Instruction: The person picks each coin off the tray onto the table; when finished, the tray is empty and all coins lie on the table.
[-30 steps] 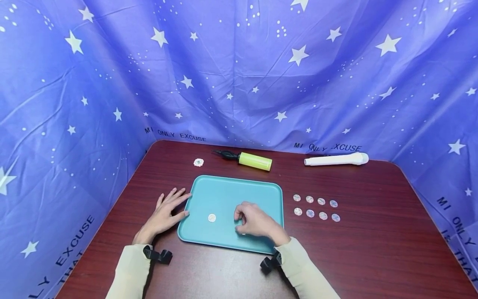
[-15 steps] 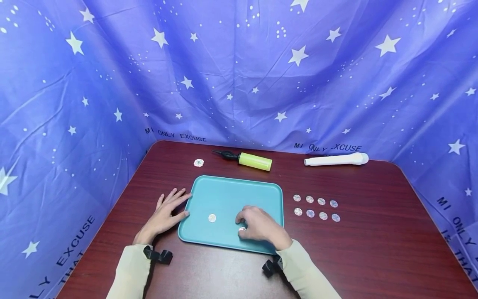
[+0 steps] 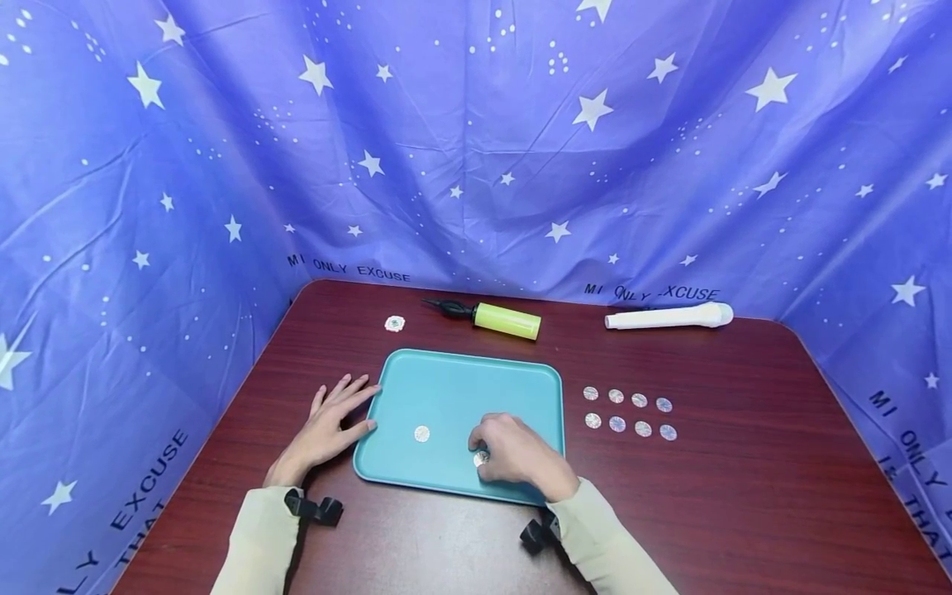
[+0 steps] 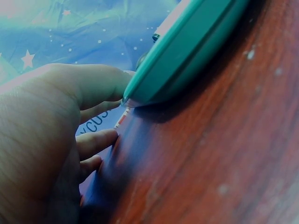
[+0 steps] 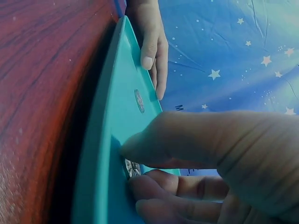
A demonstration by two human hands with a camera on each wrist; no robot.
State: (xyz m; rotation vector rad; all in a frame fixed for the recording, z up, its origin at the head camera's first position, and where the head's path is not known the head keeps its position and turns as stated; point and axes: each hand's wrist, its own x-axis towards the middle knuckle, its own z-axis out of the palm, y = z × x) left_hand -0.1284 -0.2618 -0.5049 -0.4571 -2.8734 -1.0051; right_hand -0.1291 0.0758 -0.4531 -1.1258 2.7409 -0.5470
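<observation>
A teal tray (image 3: 461,380) lies on the dark red table. My left hand (image 3: 330,430) is spread at its left side, with the fingertips and thumb at the rim; the left wrist view shows the fingers extended against the tray edge (image 4: 187,51). Over the tray's right half, my right hand (image 3: 516,453) bends its thumb and forefinger around a round silvery disc (image 3: 480,458). In the right wrist view the thumb and fingertips pinch this patterned disc (image 5: 132,169) close to the tray surface, hiding part of it. A second silvery disc (image 3: 421,434) lies flat on the tray's left half.
Several similar discs (image 3: 616,424) lie in two rows right of the tray. Behind it are a white scalloped chip (image 3: 395,324), a yellow-green hand pump (image 3: 507,321) with a black nozzle, and a white rod-shaped object (image 3: 669,316). Starry blue cloth (image 3: 461,165) surrounds the table.
My right hand has lowered slightly toward the front of the tray, and the disc, mostly hidden earlier, now shows between thumb and forefinger. The left hand has stayed in place.
</observation>
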